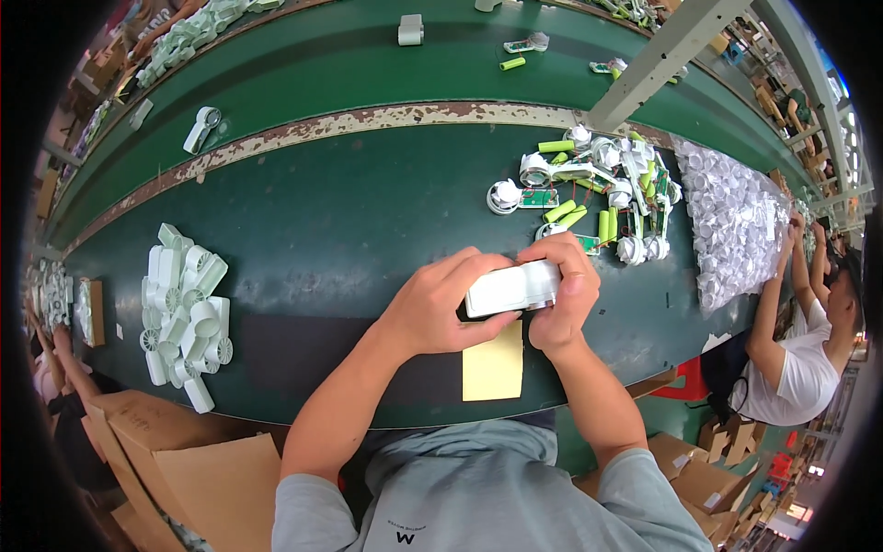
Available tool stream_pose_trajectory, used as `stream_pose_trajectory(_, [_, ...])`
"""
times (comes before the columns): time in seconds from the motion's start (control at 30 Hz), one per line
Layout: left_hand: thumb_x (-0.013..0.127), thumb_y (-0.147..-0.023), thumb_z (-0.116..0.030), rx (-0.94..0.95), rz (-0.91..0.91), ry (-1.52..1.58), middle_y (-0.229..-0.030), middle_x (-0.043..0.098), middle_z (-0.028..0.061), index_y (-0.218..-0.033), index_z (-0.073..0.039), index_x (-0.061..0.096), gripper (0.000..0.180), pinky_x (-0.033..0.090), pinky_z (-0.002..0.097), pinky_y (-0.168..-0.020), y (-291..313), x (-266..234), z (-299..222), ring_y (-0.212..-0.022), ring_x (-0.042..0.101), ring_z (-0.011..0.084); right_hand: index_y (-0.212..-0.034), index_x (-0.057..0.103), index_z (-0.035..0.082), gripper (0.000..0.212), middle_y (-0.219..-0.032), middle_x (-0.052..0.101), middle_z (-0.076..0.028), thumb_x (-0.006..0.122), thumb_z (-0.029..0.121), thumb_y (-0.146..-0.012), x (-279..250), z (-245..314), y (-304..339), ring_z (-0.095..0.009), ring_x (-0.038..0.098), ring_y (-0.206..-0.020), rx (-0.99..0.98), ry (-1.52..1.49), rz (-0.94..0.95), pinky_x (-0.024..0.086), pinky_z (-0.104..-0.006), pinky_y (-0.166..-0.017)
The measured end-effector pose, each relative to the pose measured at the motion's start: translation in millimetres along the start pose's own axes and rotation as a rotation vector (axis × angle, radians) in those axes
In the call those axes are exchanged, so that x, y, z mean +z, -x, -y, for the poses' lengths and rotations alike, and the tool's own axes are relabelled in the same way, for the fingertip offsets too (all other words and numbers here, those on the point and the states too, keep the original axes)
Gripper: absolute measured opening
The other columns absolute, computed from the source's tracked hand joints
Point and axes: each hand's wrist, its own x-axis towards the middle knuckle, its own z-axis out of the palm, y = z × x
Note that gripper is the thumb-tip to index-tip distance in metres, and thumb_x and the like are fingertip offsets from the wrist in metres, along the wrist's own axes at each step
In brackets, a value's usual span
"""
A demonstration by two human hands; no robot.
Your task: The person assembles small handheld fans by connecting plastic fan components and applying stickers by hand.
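Grey-blue shirt cloth (478, 488) spreads along the lower edge, between two bare forearms (340, 414). Ahead of it, the left hand (441, 299) pinches the left end of a white casing (506, 290) between thumb and fingers, while the right hand (568, 296) curls its thumb and fingers around the right end. Below the casing, a yellow sheet (492, 368) lies on a black mat (313, 359) on the dark green table (368, 202). Well to the left sits a heap of pale shells (184, 317); ahead of the right hand lie white round-headed assemblies (621, 193) with green boards (540, 198) and yellow-green cylinders (560, 212), beside a clear bag (736, 230) of white parts. Off to the right, a co-worker (800, 373) in a white shirt has hands near the bag. Beyond a chipped rail (441, 113), a green belt (303, 97) carries a few loose pieces (411, 29)
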Motion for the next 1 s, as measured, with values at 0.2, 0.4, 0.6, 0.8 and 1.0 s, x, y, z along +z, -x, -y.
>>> stream_pose_trajectory(0.2, [0.080,-0.085,-0.019,-0.153,0.039,0.162,-0.094,0.069,0.0108,-0.117,-0.001,0.064,0.041,0.052,0.0317,-0.068,2,-4,0,-0.078,0.068,0.0220,-0.100,0.067,-0.006,0.054,-0.093,0.066,-0.019,0.037,0.039,-0.105,2,-9,5,-0.024,0.061,-0.076,0.084,-0.169,-0.037,0.046,-0.0346,-0.065])
stream_pose_trajectory(0.4, [0.073,-0.096,-0.022,-0.357,0.102,0.485,-0.085,0.070,0.0054,-0.117,0.000,0.065,0.032,0.051,0.0270,-0.066,2,-15,-1,-0.074,0.066,0.0101,-0.108,0.068,-0.006,0.057,-0.096,0.065,-0.018,0.043,0.046,-0.105,0,-1,-2,-0.022,0.060,-0.077,0.035,-0.147,0.031,0.045,-0.0322,-0.065])
stream_pose_trajectory(0.6, [0.072,-0.098,-0.025,-0.412,0.121,0.603,-0.087,0.069,0.0022,-0.120,0.001,0.066,0.034,0.050,0.0251,-0.066,4,-13,0,-0.075,0.062,0.0070,-0.108,0.068,-0.004,0.058,-0.095,0.066,-0.016,0.043,0.048,-0.106,-3,-2,0,-0.023,0.061,-0.078,0.050,-0.146,0.037,0.046,-0.0325,-0.067])
stream_pose_trajectory(0.8, [0.070,-0.099,-0.023,-0.400,0.102,0.603,-0.087,0.068,0.0013,-0.126,0.001,0.063,0.037,0.048,0.0245,-0.066,5,-6,2,-0.075,0.060,0.0067,-0.108,0.070,-0.005,0.049,-0.093,0.067,-0.016,0.042,0.035,-0.108,-3,0,-1,-0.023,0.062,-0.079,0.063,-0.085,0.019,0.046,-0.0325,-0.069])
stream_pose_trajectory(1.0, [0.065,-0.100,-0.024,-0.363,0.114,0.555,-0.083,0.065,0.0018,-0.128,0.002,0.061,0.039,0.045,0.0263,-0.061,4,-10,3,-0.071,0.056,0.0072,-0.107,0.071,-0.005,0.046,-0.090,0.067,-0.015,0.042,0.030,-0.107,-3,-1,-2,-0.023,0.062,-0.078,0.116,-0.098,0.022,0.046,-0.0325,-0.070])
